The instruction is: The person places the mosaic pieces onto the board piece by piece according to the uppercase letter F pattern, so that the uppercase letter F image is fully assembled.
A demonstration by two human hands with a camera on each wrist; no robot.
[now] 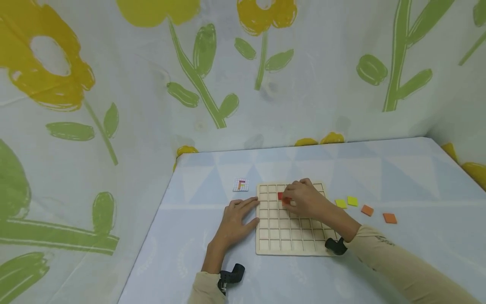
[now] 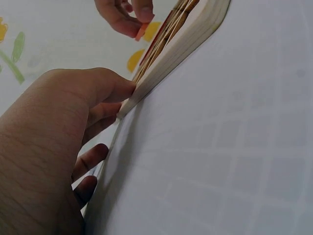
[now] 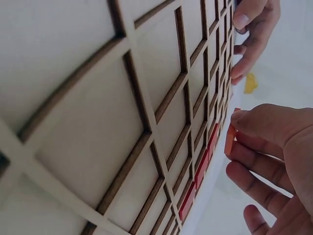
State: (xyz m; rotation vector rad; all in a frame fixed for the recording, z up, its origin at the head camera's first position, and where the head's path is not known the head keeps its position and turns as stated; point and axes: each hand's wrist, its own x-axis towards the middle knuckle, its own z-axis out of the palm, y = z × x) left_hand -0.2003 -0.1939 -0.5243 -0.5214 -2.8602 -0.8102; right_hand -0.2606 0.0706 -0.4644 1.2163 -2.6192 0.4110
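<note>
On the counter, in the head view, the grid board was touched by the spread left hand; over it, an orange tile was pinched by the right hand. In the left wrist view, the tile was held raised. In the right wrist view, red tiles were seen nearby; the orange one was judged light, stiff, and best gripped by its edges.

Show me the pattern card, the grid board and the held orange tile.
Pattern card (image 1: 241,185), head view, printed middle.
Grid board (image 1: 285,234), head view, bare near cells.
Held orange tile (image 3: 230,141), right wrist view, lower part.
</note>
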